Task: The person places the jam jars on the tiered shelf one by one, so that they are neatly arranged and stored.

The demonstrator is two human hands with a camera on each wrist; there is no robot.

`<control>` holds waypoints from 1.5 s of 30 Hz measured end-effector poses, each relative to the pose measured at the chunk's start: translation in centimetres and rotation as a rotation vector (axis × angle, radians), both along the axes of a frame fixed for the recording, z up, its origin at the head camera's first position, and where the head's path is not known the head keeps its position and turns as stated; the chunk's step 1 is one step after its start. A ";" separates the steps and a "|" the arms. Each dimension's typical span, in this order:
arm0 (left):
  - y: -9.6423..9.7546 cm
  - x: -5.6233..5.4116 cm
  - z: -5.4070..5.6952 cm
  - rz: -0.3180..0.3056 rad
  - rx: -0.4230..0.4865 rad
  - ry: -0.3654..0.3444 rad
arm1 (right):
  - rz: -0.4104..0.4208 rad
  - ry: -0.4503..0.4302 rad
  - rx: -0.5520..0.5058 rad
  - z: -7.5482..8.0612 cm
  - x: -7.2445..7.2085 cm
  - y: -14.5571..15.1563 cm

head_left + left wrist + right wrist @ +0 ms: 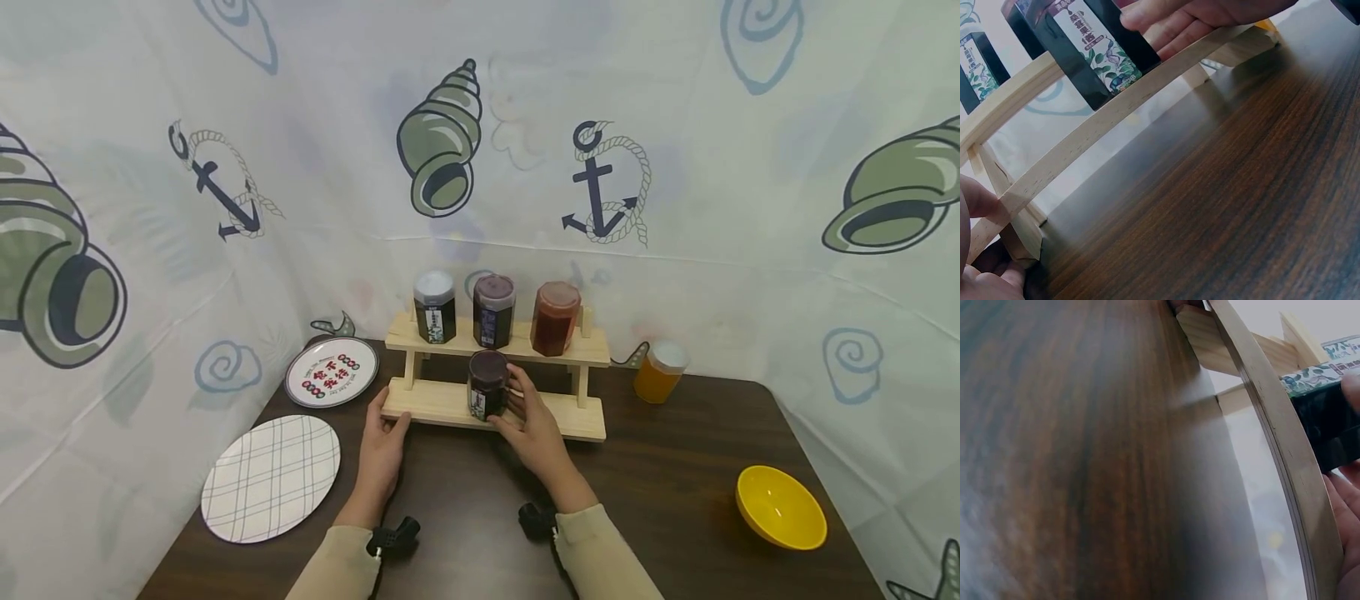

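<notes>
A two-tier wooden rack (435, 402) stands toward the back of the table. My right hand (535, 429) holds a dark-lidded jam jar (487, 387) at the lower shelf's middle, thumb in front and fingers round its right side. The jar's base is right at the board in the left wrist view, where its label (1094, 47) shows leaves and berries. My left hand (381, 446) grips the rack's lower left end, thumb above the board and fingers beneath. On the upper shelf stand a white-lidded dark jar (435, 308), a purple-lidded jar (493, 312) and a red jar (555, 321).
A white-lidded orange jar (660, 372) stands right of the rack. A yellow bowl (780, 508) sits near the table's right edge. At the left lie a plate with red print (300, 367) and a checked oval plate (272, 479). Patterned cloth (337, 167) hangs behind the table.
</notes>
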State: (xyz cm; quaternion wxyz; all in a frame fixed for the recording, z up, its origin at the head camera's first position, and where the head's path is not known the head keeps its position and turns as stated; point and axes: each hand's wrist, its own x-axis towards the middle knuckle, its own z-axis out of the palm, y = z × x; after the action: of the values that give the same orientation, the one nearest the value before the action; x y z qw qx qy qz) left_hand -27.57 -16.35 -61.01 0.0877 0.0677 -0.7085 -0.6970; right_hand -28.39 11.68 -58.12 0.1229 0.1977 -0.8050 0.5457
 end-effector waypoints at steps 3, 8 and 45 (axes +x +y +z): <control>-0.1 0.1 0.2 -0.001 0.007 0.000 | 0.037 -0.014 -0.024 0.0 -0.1 0.1; -0.1 0.1 0.3 -0.013 0.010 -0.005 | 0.060 -0.032 -0.037 0.1 -0.1 0.3; 0.1 -0.1 0.1 0.005 0.010 -0.012 | -0.089 0.245 -0.267 6.7 1.2 6.7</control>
State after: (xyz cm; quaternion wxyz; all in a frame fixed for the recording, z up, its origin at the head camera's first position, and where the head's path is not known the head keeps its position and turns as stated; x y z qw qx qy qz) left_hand -27.64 -16.26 -60.96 0.0847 0.0741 -0.7052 -0.7000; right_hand -27.15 18.37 -51.38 0.2692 0.2090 -0.7123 0.6135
